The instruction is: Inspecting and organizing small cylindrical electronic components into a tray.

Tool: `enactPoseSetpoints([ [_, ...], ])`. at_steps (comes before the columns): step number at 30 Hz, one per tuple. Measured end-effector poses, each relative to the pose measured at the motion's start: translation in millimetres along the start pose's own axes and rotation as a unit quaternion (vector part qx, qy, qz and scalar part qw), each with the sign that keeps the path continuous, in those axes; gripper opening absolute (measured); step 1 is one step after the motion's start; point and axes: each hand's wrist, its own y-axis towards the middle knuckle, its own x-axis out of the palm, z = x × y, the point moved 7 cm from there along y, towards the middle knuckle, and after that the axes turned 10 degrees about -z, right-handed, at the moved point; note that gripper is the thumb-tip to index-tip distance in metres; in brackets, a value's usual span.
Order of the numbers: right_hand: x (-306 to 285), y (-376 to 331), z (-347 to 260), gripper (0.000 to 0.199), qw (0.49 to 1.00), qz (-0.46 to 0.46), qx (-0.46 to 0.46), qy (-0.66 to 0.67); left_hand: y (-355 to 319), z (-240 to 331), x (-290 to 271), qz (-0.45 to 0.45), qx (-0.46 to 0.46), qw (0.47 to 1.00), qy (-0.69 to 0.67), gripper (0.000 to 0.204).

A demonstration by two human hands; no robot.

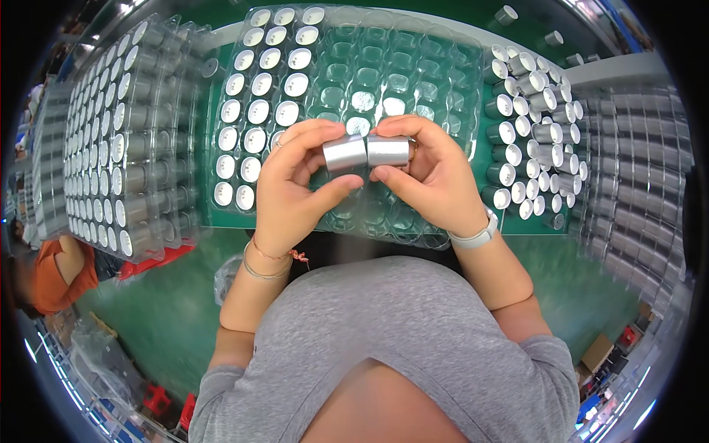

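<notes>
Between thumb and fingers, my left hand [295, 166] grips a silver metal cylinder [345, 154] lying on its side. A second silver cylinder [388, 151] is pinched in my right hand [430, 166]. Their ends meet or nearly meet at the middle, above a clear plastic tray [343, 52] with moulded pockets. Several cylinders with white round tops stand in the tray's left columns, such as one white-topped cylinder [258, 111]. The pockets in view to the right of them hold none. My hands cover part of the tray's near middle.
Tall stacked trays of white-topped cylinders [133, 140] rise at the left. Loose cylinders [546, 133] crowd the green table's right side, beside more stacked trays [635, 162]. A few cylinders [507, 15] lie at the far right. Another person's orange sleeve [65, 273] shows at the lower left.
</notes>
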Motion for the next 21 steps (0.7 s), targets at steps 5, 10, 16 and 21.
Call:
enactPoseSetpoints([
  [5,3.5,2.6,0.5,0.041,1.0,-0.019,0.01,-0.01,-2.0,-2.2,-0.1,-0.003,-0.016,0.999,0.047,0.045],
  [10,4.1,3.2,-0.5,0.041,0.999,-0.022,0.006,-0.033,-1.8,-1.1,-2.1,0.005,-0.008,0.999,0.052,0.044],
  [16,4.3,3.4,0.3,0.042,0.998,-0.019,0.002,-0.056,-2.5,-2.2,-2.8,0.002,-0.009,0.998,0.056,0.044],
  [21,4.6,3.3,-0.6,0.041,0.998,-0.023,-0.001,-0.061,-2.1,-0.7,-2.2,0.0,-0.004,0.998,0.066,0.043],
])
